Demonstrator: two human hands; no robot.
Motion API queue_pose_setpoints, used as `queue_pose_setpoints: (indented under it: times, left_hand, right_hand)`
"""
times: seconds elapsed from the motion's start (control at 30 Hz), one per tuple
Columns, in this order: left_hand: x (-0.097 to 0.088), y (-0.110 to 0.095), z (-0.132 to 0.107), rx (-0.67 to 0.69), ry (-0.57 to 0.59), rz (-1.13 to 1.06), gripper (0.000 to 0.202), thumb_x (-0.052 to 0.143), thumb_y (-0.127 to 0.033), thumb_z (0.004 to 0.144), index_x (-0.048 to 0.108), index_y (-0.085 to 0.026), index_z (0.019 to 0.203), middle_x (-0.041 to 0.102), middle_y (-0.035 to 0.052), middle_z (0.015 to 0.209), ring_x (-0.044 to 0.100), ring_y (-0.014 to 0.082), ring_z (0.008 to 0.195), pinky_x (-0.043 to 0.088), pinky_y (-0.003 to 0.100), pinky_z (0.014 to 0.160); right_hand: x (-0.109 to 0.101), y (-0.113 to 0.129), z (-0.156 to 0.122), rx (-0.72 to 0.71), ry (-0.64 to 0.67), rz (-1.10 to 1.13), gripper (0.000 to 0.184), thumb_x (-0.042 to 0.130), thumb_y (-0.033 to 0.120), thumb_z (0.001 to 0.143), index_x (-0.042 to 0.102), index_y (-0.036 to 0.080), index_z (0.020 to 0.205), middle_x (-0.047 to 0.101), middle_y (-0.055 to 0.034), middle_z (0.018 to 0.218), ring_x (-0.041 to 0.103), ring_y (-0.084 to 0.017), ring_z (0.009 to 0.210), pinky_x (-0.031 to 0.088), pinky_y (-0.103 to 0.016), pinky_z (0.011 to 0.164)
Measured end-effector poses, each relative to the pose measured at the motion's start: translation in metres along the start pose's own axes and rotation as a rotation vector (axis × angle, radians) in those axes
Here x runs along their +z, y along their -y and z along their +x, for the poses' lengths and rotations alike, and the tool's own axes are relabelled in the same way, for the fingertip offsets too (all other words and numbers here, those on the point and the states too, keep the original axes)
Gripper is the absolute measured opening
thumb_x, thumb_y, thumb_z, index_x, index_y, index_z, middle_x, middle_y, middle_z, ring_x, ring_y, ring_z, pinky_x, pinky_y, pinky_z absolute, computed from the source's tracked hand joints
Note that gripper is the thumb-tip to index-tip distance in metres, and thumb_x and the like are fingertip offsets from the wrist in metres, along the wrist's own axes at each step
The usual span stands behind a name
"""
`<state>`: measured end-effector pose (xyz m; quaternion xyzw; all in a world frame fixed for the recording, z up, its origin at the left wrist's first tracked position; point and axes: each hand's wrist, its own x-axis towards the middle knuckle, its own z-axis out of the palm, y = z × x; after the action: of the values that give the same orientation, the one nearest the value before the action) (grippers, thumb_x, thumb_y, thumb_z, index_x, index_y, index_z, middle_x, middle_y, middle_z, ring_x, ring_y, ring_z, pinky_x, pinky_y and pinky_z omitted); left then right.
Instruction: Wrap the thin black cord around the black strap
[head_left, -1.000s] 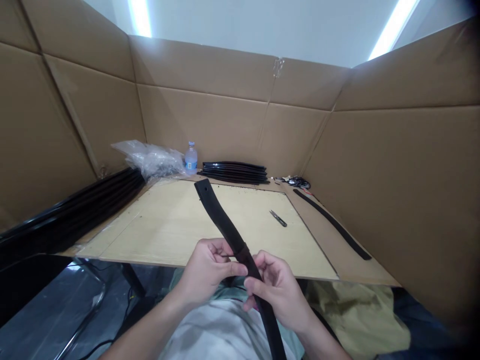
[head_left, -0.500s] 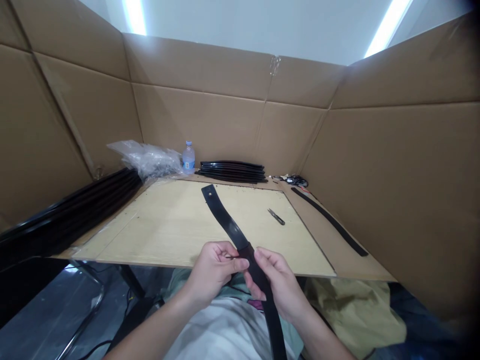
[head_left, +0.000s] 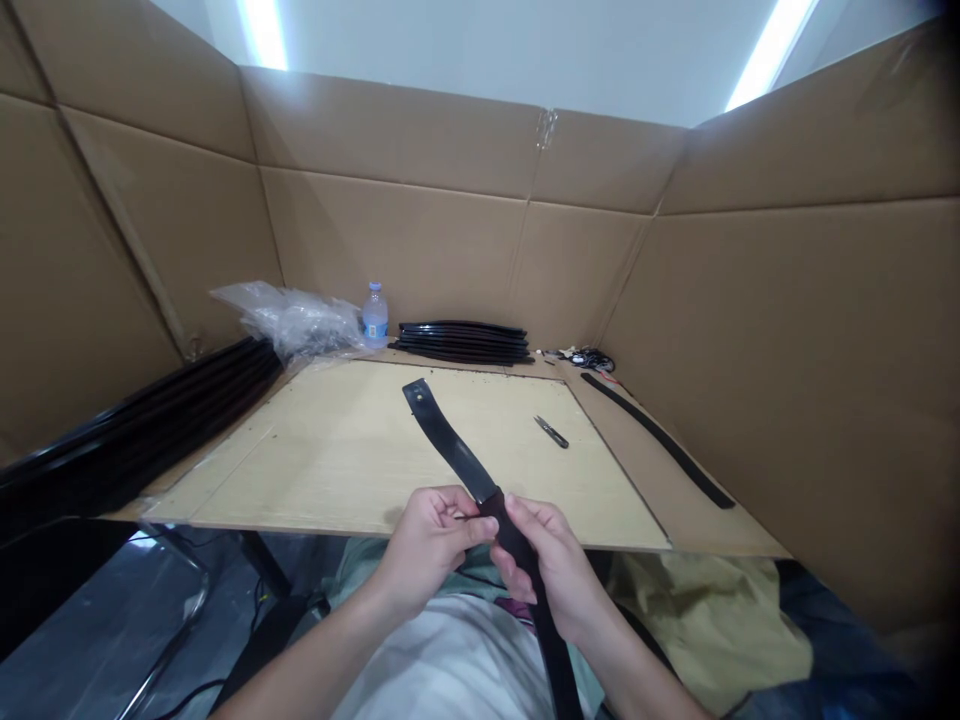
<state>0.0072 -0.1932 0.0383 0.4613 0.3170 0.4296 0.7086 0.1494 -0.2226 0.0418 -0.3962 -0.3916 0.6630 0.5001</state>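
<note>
A long black strip [head_left: 454,445] slants up from my lap over the table's front edge. Its upper end is smooth, slightly glossy and curved, with a small hole near the tip. Lower down, a matte black sleeve [head_left: 517,545] covers it. My right hand [head_left: 551,560] grips the sleeved part, thumb on top near the sleeve's end and fingers curled beneath. At the strip's left edge, my left hand [head_left: 431,545] is closed in a pinch, its thumb tip touching the sleeve. Something thin and dark shows between those fingers, too small to name.
Small thread snips [head_left: 551,432] lie on the pale board [head_left: 322,450]. Another black strip [head_left: 660,440] rests at right. Behind are stacked black strips [head_left: 461,342], a water bottle [head_left: 376,318] and clear plastic bags [head_left: 300,322]. More black strips [head_left: 150,425] line the left. Cardboard walls [head_left: 405,230] surround the table.
The strip's upper end has tipped down slightly and its lower part has shifted a little right. Both hands keep nearly the same place and hold.
</note>
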Motion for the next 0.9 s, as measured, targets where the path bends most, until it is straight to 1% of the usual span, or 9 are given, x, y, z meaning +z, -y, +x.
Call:
queue_pose_setpoints:
  times: [0.13,0.3,0.4,0.5,0.67,0.73,0.77,0.83,0.9]
  left_hand:
    - [0.000,0.002,0.001,-0.001,0.011,-0.037,0.038,0.076,-0.033,0.063,0.043,-0.015,0.065,0.036,-0.0092,0.046,0.021,0.0004,0.036,0.010,0.018,0.036]
    - [0.000,0.003,0.004,0.005,0.001,-0.085,0.036,0.075,-0.033,0.066,0.043,-0.016,0.069,0.037,-0.0092,0.049,0.019,0.0006,0.037,0.010,0.017,0.035]
    - [0.000,0.002,0.005,-0.002,-0.018,-0.103,0.036,0.074,-0.034,0.066,0.042,-0.016,0.070,0.033,-0.0103,0.046,0.017,0.0008,0.037,0.008,0.017,0.035]
    - [-0.002,0.002,0.006,0.000,-0.012,-0.121,0.037,0.074,-0.034,0.066,0.042,-0.016,0.069,0.031,-0.0107,0.045,0.016,0.0009,0.036,0.008,0.017,0.035]
    - [-0.005,0.002,0.008,0.021,0.027,-0.114,0.035,0.074,-0.030,0.067,0.043,-0.016,0.068,0.033,-0.0104,0.046,0.017,0.0000,0.035,0.009,0.016,0.034]
    - [-0.005,0.001,0.008,0.034,0.037,-0.094,0.034,0.074,-0.028,0.067,0.043,-0.015,0.067,0.035,-0.0101,0.045,0.021,-0.0004,0.034,0.010,0.015,0.034]
    - [-0.005,0.001,0.008,0.042,0.041,-0.084,0.034,0.074,-0.028,0.067,0.043,-0.015,0.066,0.038,-0.0092,0.045,0.026,0.0000,0.033,0.013,0.014,0.035]
    - [-0.005,0.000,0.008,0.062,0.053,-0.069,0.034,0.074,-0.028,0.066,0.043,-0.015,0.066,0.047,-0.0060,0.047,0.042,0.0040,0.036,0.022,0.014,0.037]
    - [-0.005,-0.002,0.008,0.082,0.068,-0.062,0.033,0.074,-0.027,0.067,0.043,-0.015,0.066,0.055,-0.0019,0.051,0.055,0.0107,0.045,0.034,0.018,0.044]
  right_hand:
    - [0.000,-0.001,-0.001,-0.014,0.012,-0.006,0.034,0.051,0.046,0.085,0.050,0.014,0.073,0.049,0.0017,0.049,0.033,-0.003,0.033,0.019,-0.013,0.030]
    - [0.006,-0.003,-0.001,-0.043,-0.045,-0.004,0.034,0.051,0.047,0.085,0.048,0.015,0.075,0.050,0.0021,0.051,0.034,-0.003,0.034,0.020,-0.013,0.032]
    - [0.010,-0.003,0.000,-0.038,-0.050,0.042,0.034,0.051,0.048,0.085,0.047,0.016,0.075,0.051,0.0018,0.051,0.034,-0.004,0.035,0.020,-0.014,0.033]
    - [0.010,-0.002,0.001,-0.015,-0.034,0.097,0.033,0.051,0.048,0.084,0.046,0.016,0.076,0.052,0.0018,0.051,0.034,-0.004,0.036,0.020,-0.015,0.034]
    - [0.009,0.001,0.000,0.035,0.030,0.137,0.029,0.053,0.044,0.084,0.048,0.016,0.081,0.052,0.0012,0.054,0.036,-0.005,0.039,0.021,-0.015,0.036]
    - [0.008,0.000,0.000,0.035,0.036,0.133,0.029,0.053,0.043,0.085,0.049,0.015,0.081,0.053,0.0005,0.054,0.037,-0.005,0.040,0.022,-0.015,0.037]
    - [0.008,0.000,0.000,0.027,0.036,0.131,0.029,0.052,0.043,0.085,0.050,0.015,0.081,0.053,0.0003,0.055,0.037,-0.005,0.040,0.023,-0.016,0.038]
    - [0.007,-0.001,0.001,0.003,0.039,0.133,0.029,0.051,0.043,0.086,0.051,0.015,0.083,0.054,0.0000,0.055,0.037,-0.004,0.039,0.024,-0.016,0.038]
    - [0.007,-0.002,0.001,-0.010,0.043,0.135,0.029,0.051,0.043,0.086,0.051,0.014,0.082,0.054,-0.0003,0.056,0.038,-0.005,0.040,0.024,-0.016,0.039]
